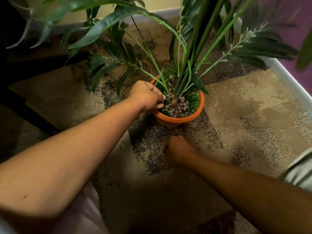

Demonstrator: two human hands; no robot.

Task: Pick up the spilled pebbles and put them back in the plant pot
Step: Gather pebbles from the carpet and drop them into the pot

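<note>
Left hand: the left hand point(146, 96) reaches over the near-left rim of the plant pot point(170, 120), fingers curled down together at the pebbles point(179, 108); whether it pinches any, I cannot tell.
Right hand: the right hand point(177, 150) hangs low over the carpet point(253, 105) just in front of the pot, fingers bunched, blurred (grip and contents unclear).
Pebbles: small, rounded, grey-brown, heaped inside the pot around the stems.
Pot: round, orange, smooth plastic-looking, with a stepped rim.
Plant: long green stalks point(190, 53) and narrow leaves, short grass-like tufts at the base.
Carpet: tan, patchy, speckled dark.
</note>
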